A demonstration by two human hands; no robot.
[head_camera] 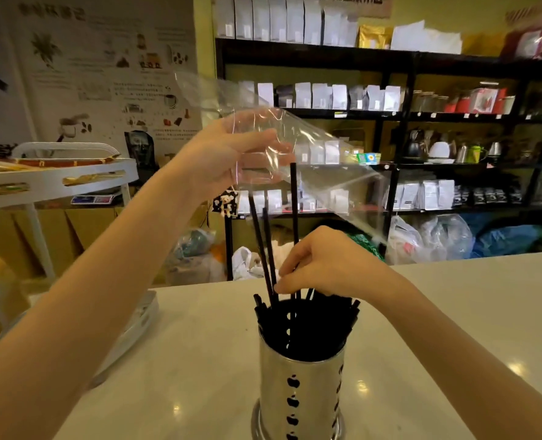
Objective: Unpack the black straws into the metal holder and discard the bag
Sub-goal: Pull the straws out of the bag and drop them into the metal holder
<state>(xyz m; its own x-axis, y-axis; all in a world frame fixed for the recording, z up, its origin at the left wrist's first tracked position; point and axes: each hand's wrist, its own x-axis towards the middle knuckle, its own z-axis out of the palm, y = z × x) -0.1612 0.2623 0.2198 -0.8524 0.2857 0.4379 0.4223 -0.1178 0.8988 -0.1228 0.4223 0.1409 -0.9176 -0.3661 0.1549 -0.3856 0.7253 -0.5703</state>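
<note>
1. While our left hand [218, 154] pinches the clear bag [295, 144] mid-frame, right-hand fingers [287, 277] close round black straws [264, 249] standing proud of the metal holder [301, 385], bottom centre.
2. We'd press them down evenly, steadying the holder on the counter [437, 312].

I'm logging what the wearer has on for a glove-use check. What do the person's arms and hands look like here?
Both arms are bare as far up as the picture shows: no sleeves or cuffs are visible. The left hand and the right hand wear no gloves, and no rings, watch, bracelets or wristbands show on the wrists or on the fingers that are visible. The nails look short and unpainted, though the picture is soft.
</note>
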